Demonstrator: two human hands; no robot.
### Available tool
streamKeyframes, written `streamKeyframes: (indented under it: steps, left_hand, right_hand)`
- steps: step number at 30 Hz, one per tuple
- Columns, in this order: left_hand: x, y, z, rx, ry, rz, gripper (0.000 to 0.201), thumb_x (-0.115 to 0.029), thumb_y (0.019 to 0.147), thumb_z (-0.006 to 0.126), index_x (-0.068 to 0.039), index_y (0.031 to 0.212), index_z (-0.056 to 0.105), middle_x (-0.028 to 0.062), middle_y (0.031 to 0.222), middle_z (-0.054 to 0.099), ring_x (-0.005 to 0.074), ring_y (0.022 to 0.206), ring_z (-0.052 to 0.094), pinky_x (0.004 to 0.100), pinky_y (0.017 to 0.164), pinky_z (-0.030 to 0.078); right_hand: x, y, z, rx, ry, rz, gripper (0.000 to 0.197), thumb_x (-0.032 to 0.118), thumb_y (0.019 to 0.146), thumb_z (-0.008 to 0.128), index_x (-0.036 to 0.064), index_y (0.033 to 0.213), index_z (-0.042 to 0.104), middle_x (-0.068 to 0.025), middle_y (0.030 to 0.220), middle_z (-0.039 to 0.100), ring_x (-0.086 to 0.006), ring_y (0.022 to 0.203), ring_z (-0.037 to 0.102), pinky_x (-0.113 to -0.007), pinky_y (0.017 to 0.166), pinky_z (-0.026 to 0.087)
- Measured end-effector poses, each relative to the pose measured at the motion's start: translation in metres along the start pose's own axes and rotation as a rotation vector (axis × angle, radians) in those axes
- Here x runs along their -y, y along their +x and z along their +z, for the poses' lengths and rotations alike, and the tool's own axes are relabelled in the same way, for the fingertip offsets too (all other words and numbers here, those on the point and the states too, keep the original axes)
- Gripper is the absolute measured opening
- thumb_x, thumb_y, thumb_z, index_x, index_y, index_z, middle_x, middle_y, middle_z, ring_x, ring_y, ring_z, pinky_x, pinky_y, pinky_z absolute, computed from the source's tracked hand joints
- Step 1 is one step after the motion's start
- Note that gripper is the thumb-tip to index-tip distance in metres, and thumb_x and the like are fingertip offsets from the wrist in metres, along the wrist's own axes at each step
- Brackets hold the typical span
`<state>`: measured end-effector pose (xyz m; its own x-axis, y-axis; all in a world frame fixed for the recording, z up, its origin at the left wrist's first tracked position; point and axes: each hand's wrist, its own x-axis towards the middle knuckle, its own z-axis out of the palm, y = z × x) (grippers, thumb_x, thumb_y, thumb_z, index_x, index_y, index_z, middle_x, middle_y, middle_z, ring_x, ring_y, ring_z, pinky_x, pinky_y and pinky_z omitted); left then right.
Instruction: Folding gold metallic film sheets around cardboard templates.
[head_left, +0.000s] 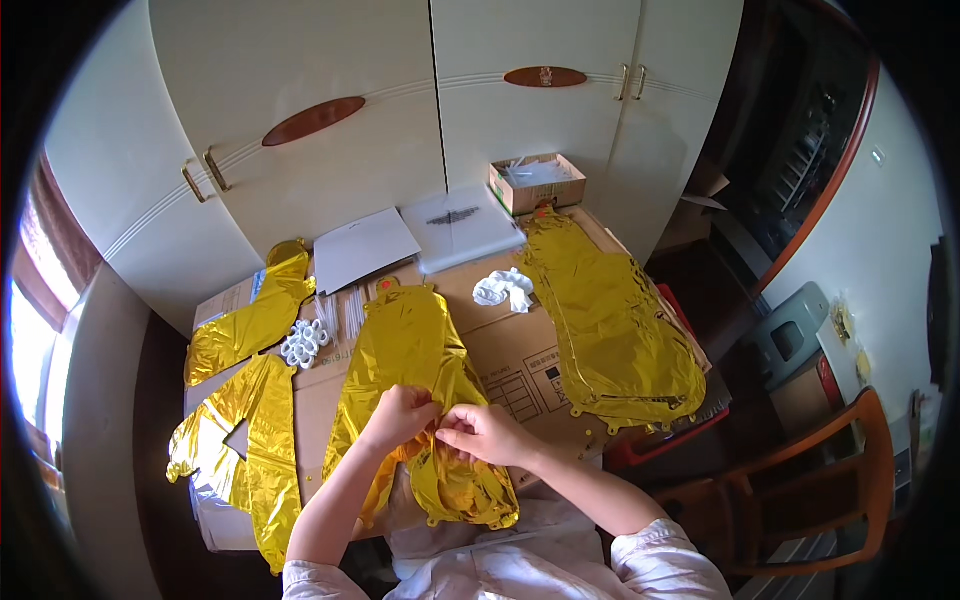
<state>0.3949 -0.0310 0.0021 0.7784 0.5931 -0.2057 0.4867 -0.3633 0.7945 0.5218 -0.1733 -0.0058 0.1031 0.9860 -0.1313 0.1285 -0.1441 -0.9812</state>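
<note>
Head camera view, looking down on a table spread with brown cardboard [497,345]: a person's two bare hands met just below the middle of the frame, over a shiny gold foil piece [402,335]. That piece ran from near the centre of the frame down toward the person's lap, smoother at its upper end, bunched and creased below the hands. The left hand [405,412] was curled, and the right hand [478,434] came in beside it; both seemed to be pinching the foil between thumb and fingers — exactly which fold or edge was too small to tell.

The step in hand looked like close fingertip work on one small spot of the foil. The next move, as far as could be judged, called for a light, steady pinch from both sides, since such thin, slippery film could crease or tear.

Around it lay a second gold foil sheet [620,330] at right of centre, more gold foil [255,425] at lower left, a cluster of white rings [305,343] left of centre — and a crumpled white item [504,290] near the middle.
</note>
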Motion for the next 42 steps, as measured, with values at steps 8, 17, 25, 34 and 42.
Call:
streamKeyframes:
  steps: [8,17,25,34,42]
  left_hand:
    - [0.022,0.002,0.000,0.025,-0.115,-0.098,0.027,-0.013,0.078,0.062,0.006,0.097,0.065,0.0135,0.074,0.069,0.0178,0.067,0.068,0.0299,0.064,0.053]
    - [0.008,-0.005,0.002,-0.002,0.004,-0.048,0.057,-0.013,0.076,0.066,0.001,0.129,0.049,0.0153,0.074,0.068,0.0208,0.066,0.067,0.0314,0.062,0.052]
    - [0.012,0.001,0.011,-0.013,0.031,-0.014,0.058,-0.014,0.078,0.068,-0.001,0.130,0.047,0.0136,0.073,0.067,0.0202,0.064,0.065,0.0318,0.061,0.051]
    - [0.012,-0.001,0.011,-0.025,0.192,0.047,0.075,-0.020,0.074,0.074,-0.007,0.139,0.038,0.0096,0.065,0.060,0.0201,0.059,0.058,0.0327,0.059,0.047]
    - [0.014,0.002,0.009,0.024,0.265,0.057,0.090,-0.020,0.071,0.077,-0.012,0.146,0.027,0.0126,0.069,0.062,0.0258,0.065,0.061,0.0362,0.065,0.048]
  right_hand:
    - [-0.032,0.022,-0.078,-0.305,-0.612,-0.498,0.025,0.018,0.093,0.059,0.0055,0.114,0.061,-0.0107,0.116,0.065,-0.0244,0.100,0.064,-0.036,0.083,0.053]
    - [-0.057,0.026,-0.067,-0.183,-0.897,-0.635,0.034,0.025,0.090,0.062,0.0152,0.122,0.063,-0.0031,0.133,0.057,-0.0238,0.130,0.046,-0.040,0.107,0.036]
    - [-0.057,0.018,-0.071,-0.180,-0.900,-0.632,0.035,0.023,0.088,0.064,0.0131,0.122,0.063,-0.0042,0.134,0.056,-0.0225,0.128,0.048,-0.039,0.107,0.036]
    - [-0.059,0.015,-0.072,-0.138,-0.953,-0.591,0.041,0.029,0.087,0.065,0.0136,0.124,0.061,-0.0047,0.134,0.055,-0.0204,0.130,0.047,-0.042,0.109,0.034]
    - [-0.062,0.010,-0.071,-0.141,-0.961,-0.581,0.043,0.032,0.086,0.067,0.0124,0.124,0.061,-0.0054,0.131,0.057,-0.0204,0.129,0.047,-0.042,0.109,0.032]
